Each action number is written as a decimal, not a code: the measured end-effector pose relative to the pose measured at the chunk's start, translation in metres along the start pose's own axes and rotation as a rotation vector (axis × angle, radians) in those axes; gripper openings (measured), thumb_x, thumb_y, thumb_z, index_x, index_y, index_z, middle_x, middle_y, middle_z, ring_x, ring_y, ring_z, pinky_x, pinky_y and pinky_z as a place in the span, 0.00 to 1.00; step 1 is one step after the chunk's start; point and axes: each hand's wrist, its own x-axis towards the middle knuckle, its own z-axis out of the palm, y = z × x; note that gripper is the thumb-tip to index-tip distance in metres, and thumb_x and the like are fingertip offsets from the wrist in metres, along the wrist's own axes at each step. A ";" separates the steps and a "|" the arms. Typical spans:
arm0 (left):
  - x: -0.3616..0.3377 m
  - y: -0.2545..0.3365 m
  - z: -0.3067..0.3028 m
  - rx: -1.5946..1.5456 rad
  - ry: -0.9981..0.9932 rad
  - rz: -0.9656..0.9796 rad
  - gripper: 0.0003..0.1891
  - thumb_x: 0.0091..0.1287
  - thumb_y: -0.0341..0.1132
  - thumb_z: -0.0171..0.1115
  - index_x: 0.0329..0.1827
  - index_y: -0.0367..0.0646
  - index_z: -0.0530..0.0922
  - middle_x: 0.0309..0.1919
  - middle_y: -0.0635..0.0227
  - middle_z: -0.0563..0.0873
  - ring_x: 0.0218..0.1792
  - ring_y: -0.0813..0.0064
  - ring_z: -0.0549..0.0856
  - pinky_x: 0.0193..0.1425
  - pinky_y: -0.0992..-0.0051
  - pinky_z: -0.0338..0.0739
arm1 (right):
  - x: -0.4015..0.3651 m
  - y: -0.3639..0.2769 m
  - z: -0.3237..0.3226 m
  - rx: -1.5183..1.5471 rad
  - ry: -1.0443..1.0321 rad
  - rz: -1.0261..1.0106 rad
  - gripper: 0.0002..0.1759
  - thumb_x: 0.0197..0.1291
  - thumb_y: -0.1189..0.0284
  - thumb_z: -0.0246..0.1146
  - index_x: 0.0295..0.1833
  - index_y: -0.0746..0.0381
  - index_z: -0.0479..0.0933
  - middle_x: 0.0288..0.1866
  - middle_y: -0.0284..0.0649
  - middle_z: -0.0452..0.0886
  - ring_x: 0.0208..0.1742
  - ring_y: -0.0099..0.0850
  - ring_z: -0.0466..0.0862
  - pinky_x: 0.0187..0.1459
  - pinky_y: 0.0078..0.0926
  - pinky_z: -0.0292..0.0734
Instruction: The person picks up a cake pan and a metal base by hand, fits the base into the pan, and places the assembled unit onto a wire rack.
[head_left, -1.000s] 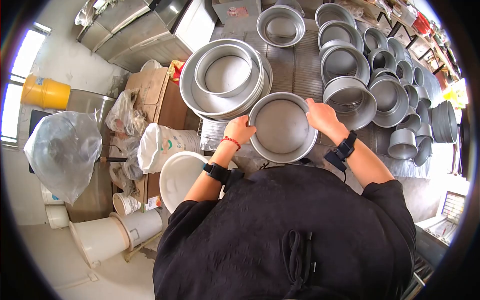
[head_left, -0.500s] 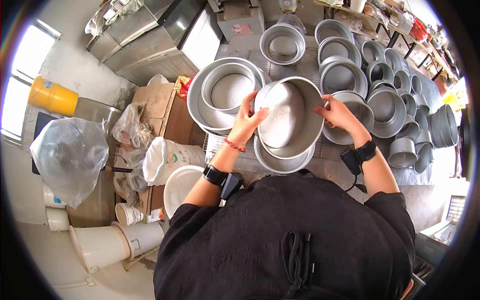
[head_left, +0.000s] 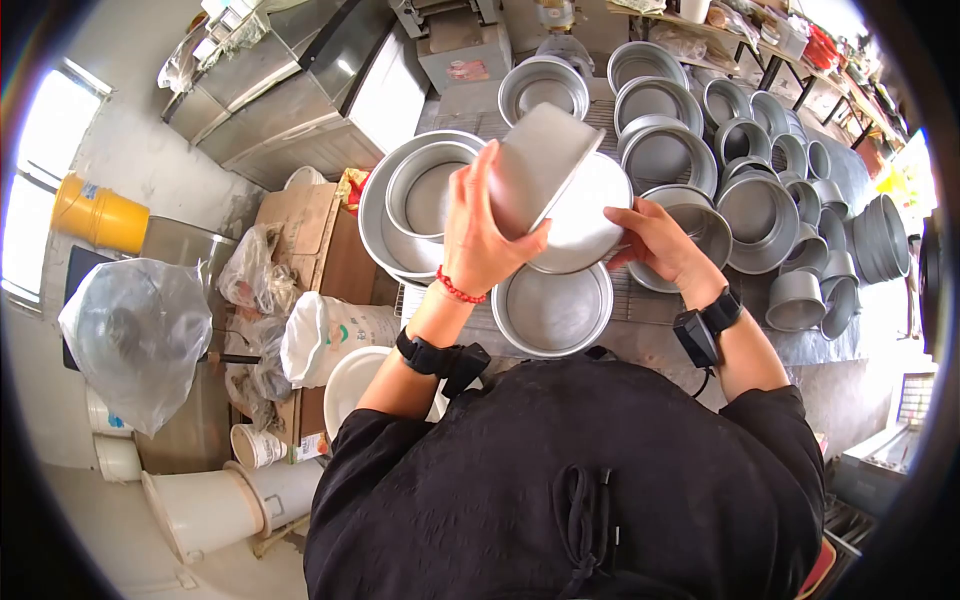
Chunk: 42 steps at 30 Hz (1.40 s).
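Note:
My left hand [head_left: 485, 225] grips a round metal cake pan [head_left: 545, 165], tipped on its side so its outer wall shows. Just behind and below it, my right hand [head_left: 660, 240] has its thumb over the rim of a second cake pan [head_left: 590, 225], whose pale round face is partly covered by the first. Close to my body, another cake pan [head_left: 552, 310] rests on the table under both. Left of my left hand, a smaller pan [head_left: 430, 190] sits inside a wider one [head_left: 375, 215]. My right fingertips are partly hidden.
Several round pans [head_left: 660, 160] stand in rows on the right, many nested or leaning. One pan [head_left: 543, 92] lies at the back on a wire rack. To the left are a cardboard box [head_left: 300, 215], a white sack [head_left: 335, 335] and a white tub [head_left: 350, 385].
My left hand has lifted and tipped one pan up out of the other. My right hand has moved slightly down and left with the second pan, uncovering more of the pan below.

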 end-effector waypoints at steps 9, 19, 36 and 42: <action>-0.009 -0.044 -0.028 -0.435 0.287 -0.519 0.40 0.58 0.32 0.72 0.73 0.38 0.61 0.63 0.59 0.71 0.63 0.67 0.73 0.68 0.68 0.69 | 0.019 -0.044 -0.038 -0.448 0.363 -0.357 0.35 0.59 0.73 0.60 0.74 0.64 0.63 0.45 0.39 0.82 0.35 0.25 0.84 0.23 0.22 0.79; -0.038 -0.074 -0.044 -0.523 0.390 -0.703 0.35 0.65 0.31 0.66 0.74 0.42 0.61 0.61 0.62 0.74 0.53 0.77 0.78 0.56 0.76 0.75 | 0.114 -0.105 -0.057 -0.274 0.034 -0.216 0.29 0.68 0.52 0.63 0.59 0.67 0.67 0.51 0.49 0.82 0.47 0.34 0.87 0.46 0.27 0.84; -0.058 -0.058 -0.042 -0.491 0.304 -0.733 0.42 0.60 0.41 0.65 0.77 0.38 0.58 0.46 0.64 0.79 0.44 0.73 0.81 0.53 0.70 0.77 | 0.320 -0.020 -0.076 -0.134 0.086 -0.062 0.24 0.74 0.61 0.55 0.60 0.73 0.68 0.52 0.55 0.82 0.49 0.40 0.87 0.49 0.35 0.84; -0.063 -0.062 -0.037 -0.468 0.293 -0.757 0.47 0.61 0.53 0.69 0.77 0.37 0.58 0.47 0.65 0.79 0.45 0.72 0.81 0.53 0.69 0.76 | 0.343 -0.004 -0.085 -0.111 0.083 -0.012 0.25 0.73 0.62 0.57 0.62 0.71 0.63 0.53 0.56 0.82 0.50 0.42 0.87 0.50 0.34 0.85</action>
